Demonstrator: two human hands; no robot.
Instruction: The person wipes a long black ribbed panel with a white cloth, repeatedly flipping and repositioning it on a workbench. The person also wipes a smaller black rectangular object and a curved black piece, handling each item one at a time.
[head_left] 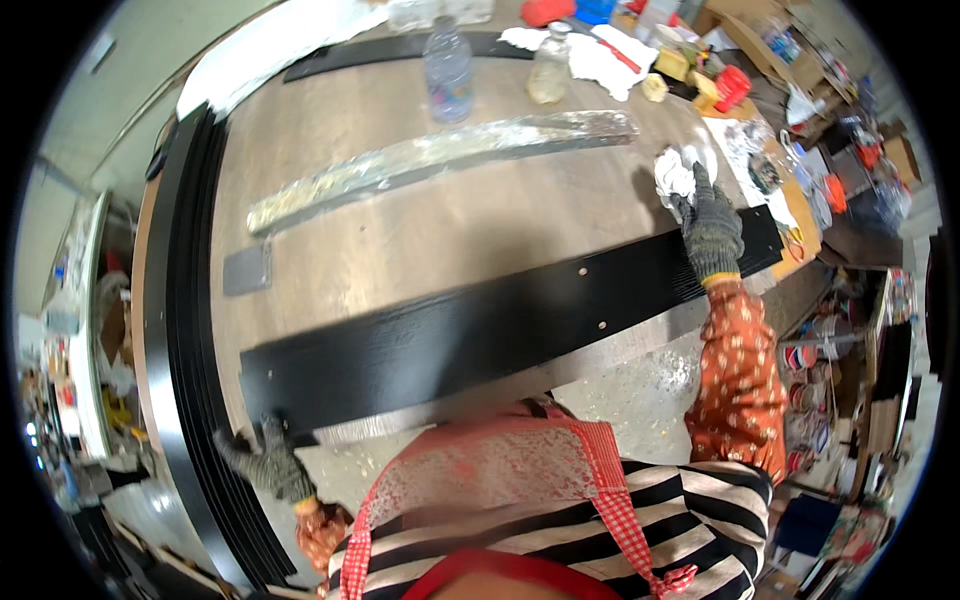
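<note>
A long black board [430,335] lies slantwise across the near part of the table, with a few small holes in it. My right hand [712,228], in a dark grey knit glove, reaches over the board's right end. Its fingers are closed on a crumpled white rag [674,178] just beyond the far edge. At the board's near left corner is my left hand [272,466], gloved alike. Its fingers are spread and it holds nothing; one fingertip meets the board's edge.
A paint-smeared wooden bar [440,165] lies beyond the board, near a grey square pad [247,270]. Farther back stand a clear plastic bottle [448,75] and a glass bottle [550,68]. Several black boards [185,330] are stacked along the left; scissors [795,243] lie at right.
</note>
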